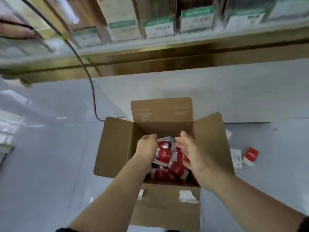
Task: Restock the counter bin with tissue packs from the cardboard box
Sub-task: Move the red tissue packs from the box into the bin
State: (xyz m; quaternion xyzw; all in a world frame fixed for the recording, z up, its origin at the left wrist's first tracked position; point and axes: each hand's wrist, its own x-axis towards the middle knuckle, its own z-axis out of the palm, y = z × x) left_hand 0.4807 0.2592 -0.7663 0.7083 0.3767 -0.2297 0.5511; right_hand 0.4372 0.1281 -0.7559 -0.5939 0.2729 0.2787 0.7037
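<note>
An open cardboard box (117, 146) stands on the grey floor with all its flaps folded out. Several red and white tissue packs (164, 154) lie loose inside it. Both my hands are inside the box opening. My left hand (147, 146) has curled fingers at the left side of the pile, gripping the edge of a tissue pack. My right hand (187, 148) lies on the right side of the pile with straight fingers, pressing against the packs. No counter bin is in view.
One red tissue pack (250, 155) and a white slip of paper (236, 158) lie on the floor right of the box. A black cable (91, 84) runs down from the shelving (150, 52) at the top, which holds green and white cartons.
</note>
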